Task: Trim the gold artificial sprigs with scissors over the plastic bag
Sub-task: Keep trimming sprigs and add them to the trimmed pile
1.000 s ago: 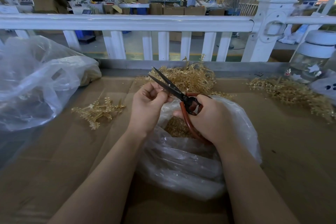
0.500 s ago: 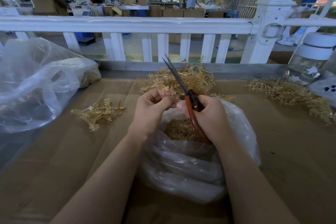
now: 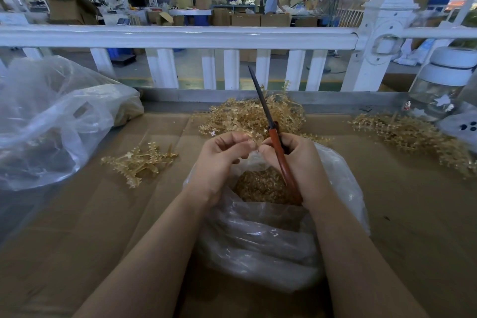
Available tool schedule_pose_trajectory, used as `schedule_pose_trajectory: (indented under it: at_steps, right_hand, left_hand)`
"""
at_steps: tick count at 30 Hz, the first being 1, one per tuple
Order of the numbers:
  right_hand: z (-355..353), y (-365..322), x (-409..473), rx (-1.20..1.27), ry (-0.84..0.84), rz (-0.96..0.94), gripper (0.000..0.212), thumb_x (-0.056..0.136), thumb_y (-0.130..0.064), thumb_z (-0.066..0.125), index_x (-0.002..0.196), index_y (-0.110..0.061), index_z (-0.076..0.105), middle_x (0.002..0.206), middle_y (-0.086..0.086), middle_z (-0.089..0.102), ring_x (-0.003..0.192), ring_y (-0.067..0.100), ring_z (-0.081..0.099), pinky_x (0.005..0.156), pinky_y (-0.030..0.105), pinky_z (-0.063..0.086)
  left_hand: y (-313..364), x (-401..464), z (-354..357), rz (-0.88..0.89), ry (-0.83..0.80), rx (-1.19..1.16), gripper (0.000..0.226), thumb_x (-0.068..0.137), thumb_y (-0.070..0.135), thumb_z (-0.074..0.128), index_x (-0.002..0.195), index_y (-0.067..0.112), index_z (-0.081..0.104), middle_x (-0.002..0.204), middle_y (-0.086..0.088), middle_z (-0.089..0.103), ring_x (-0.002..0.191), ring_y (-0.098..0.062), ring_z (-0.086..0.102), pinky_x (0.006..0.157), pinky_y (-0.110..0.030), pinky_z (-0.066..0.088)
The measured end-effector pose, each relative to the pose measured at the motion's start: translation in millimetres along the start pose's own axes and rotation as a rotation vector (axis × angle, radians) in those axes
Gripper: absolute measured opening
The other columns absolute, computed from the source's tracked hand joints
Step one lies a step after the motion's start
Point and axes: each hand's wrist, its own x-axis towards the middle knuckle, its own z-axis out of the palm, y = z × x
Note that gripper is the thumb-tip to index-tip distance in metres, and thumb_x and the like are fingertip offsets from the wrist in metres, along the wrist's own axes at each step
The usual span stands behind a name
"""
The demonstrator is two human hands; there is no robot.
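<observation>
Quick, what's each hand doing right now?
Left hand: pinching something small; cannot tell what.
Right hand: gripping the closed scissors.

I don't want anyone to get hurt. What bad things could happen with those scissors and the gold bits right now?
The scissors in the right hand point up and away with blades closed; opening them so near the left hand could nick its fingertips. The piece pinched between both hands is tiny, so it might slip. Cuttings could also miss the plastic bag and land on the cardboard.

Both forearms are bare, with no sleeves visible.
</observation>
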Motion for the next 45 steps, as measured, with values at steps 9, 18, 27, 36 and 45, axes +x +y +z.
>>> schedule_pose_trajectory:
  at_steps: [9, 18, 27, 36, 45]
  right_hand:
    - [-1.0, 6.6, 0.0, -0.155, -0.011, -0.043, 0.019, 0.081, -0.046, 0.080, 0.087, -0.028, 0.072, 0.077, -0.015, 0.074, 0.072, 0.004, 0.069, 0.068, 0.026, 0.057]
    - [-3.4, 11.0, -5.7, -0.563, 0.052, -0.200, 0.054, 0.073, -0.079, 0.066, 0.103, -0.034, 0.060, 0.094, -0.016, 0.066, 0.090, 0.003, 0.061, 0.072, 0.025, 0.052]
    - [-4.0, 8.2, -7.3, -0.688, 0.085, -0.252, 0.056, 0.075, -0.080, 0.064, 0.100, -0.030, 0.062, 0.090, -0.016, 0.065, 0.086, 0.005, 0.059, 0.069, 0.024, 0.052]
    - [-3.2, 9.8, -6.4, -0.691, 0.085, -0.211, 0.065, 0.069, -0.089, 0.054, 0.093, -0.030, 0.064, 0.082, -0.016, 0.067, 0.079, 0.005, 0.063, 0.072, 0.034, 0.058]
    - [-3.2, 11.2, -7.3, -0.703, 0.114, -0.235, 0.062, 0.068, -0.089, 0.058, 0.088, -0.031, 0.067, 0.080, -0.019, 0.065, 0.073, 0.002, 0.059, 0.061, 0.013, 0.044]
  left_hand:
    - [4.7, -1.6, 2.6, 0.099, 0.078, 0.073, 0.026, 0.091, 0.007, 0.067, 0.068, 0.020, 0.068, 0.069, -0.001, 0.062, 0.063, -0.007, 0.052, 0.063, -0.014, 0.046]
    - [7.4, 1.8, -5.0, 0.200, 0.213, 0.094, 0.021, 0.097, 0.004, 0.056, 0.079, 0.012, 0.062, 0.066, 0.012, 0.060, 0.065, -0.005, 0.051, 0.067, -0.016, 0.044]
    - [5.7, 4.0, -6.7, 0.173, 0.208, -0.001, 0.018, 0.097, 0.000, 0.053, 0.089, 0.007, 0.067, 0.068, 0.004, 0.059, 0.067, -0.011, 0.046, 0.067, -0.024, 0.039]
    - [8.2, 2.8, -6.0, 0.192, 0.191, 0.011, 0.017, 0.097, 0.000, 0.053, 0.083, 0.006, 0.060, 0.070, 0.002, 0.055, 0.068, -0.011, 0.044, 0.067, -0.023, 0.038]
    - [10.3, 1.1, -5.4, 0.213, 0.206, 0.009, 0.011, 0.096, 0.005, 0.058, 0.089, -0.004, 0.057, 0.075, -0.010, 0.045, 0.071, -0.017, 0.039, 0.068, -0.025, 0.037]
